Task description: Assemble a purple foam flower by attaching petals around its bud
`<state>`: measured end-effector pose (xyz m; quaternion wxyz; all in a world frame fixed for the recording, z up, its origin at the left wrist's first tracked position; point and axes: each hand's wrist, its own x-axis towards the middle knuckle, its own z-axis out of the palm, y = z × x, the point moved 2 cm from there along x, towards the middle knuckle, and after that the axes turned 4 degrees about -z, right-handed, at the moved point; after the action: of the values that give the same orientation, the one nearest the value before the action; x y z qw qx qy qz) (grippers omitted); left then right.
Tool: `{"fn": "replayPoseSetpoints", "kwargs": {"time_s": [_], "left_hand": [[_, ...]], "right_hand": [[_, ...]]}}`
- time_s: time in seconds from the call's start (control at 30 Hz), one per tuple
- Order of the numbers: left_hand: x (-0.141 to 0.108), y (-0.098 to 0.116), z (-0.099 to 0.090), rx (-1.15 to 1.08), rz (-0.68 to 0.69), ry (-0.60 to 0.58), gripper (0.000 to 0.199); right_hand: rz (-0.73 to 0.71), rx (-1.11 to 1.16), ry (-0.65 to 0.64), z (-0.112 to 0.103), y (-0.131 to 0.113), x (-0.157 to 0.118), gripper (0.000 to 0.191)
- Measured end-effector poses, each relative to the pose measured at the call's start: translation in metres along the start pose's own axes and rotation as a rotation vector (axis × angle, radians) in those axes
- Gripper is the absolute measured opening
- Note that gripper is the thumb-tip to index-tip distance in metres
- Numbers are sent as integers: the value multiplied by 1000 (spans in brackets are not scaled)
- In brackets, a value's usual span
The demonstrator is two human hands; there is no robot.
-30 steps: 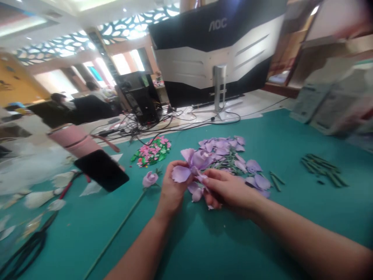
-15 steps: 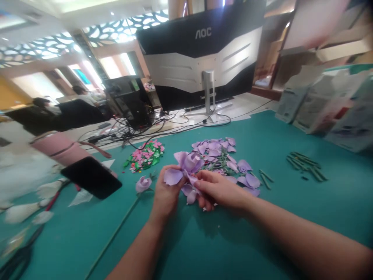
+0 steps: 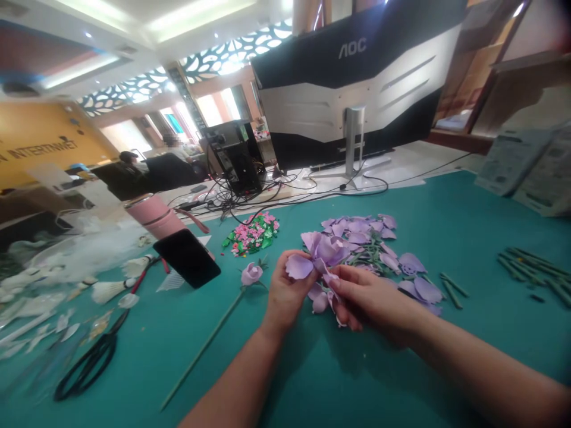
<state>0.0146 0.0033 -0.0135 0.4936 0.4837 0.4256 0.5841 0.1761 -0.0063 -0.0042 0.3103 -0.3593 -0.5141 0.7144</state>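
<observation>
Left hand [image 3: 285, 292] in front of the person, fingers closed around the base of a purple flower [image 3: 329, 249], held above the green mat [image 3: 339, 386]. Right hand [image 3: 372, 297] close beside it, thumb and finger pinched together on a petal [image 3: 328, 275] at the flower's lower right; can't tell if that petal is attached, fingers hide the join. Loose petals [image 3: 357, 227] piled just behind and right of the hands, green bits mixed in. Rosebud [image 3: 251, 273] lies left of left hand, long green stem [image 3: 203, 348] running toward the person. Pink-and-green pieces [image 3: 253, 233] heaped behind the bud. Phone [image 3: 187, 257] tilted against pink bottle [image 3: 154, 215], farther left. Black scissors [image 3: 87, 365] at left on mat. Green sticks [image 3: 526, 268] grouped far right, two short ones [image 3: 452, 291] nearer the petals. Monitor [image 3: 307, 113] stands at back, rear side facing.
</observation>
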Motion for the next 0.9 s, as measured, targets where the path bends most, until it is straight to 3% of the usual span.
{"fn": "replayPoseSetpoints", "kwargs": {"time_s": [0.37, 0.53, 0.63, 0.73, 0.8, 0.83, 0.9], "left_hand": [[6, -2, -4, 42, -44, 20, 39], [8, 3, -3, -94, -108, 20, 44], [9, 8, 1, -279, -189, -48, 41], [8, 11, 2, -421, -291, -65, 44], [5, 12, 3, -474, -348, -56, 43], [4, 12, 3, -492, -371, -58, 42], [1, 13, 4, -524, -401, -80, 41]], "right_hand": [[-8, 26, -42, -2, -2, 4, 27], [-33, -136, -124, -12, -16, -4, 29], [-89, -439, -51, -39, -32, -10, 31], [-143, -915, 321, -88, -43, -12, 29], [-78, -1239, 565, -123, -43, -12, 16], [-10, -1367, 623, -138, -39, -11, 16], [137, -1500, 596, -163, -25, -7, 22]]}}
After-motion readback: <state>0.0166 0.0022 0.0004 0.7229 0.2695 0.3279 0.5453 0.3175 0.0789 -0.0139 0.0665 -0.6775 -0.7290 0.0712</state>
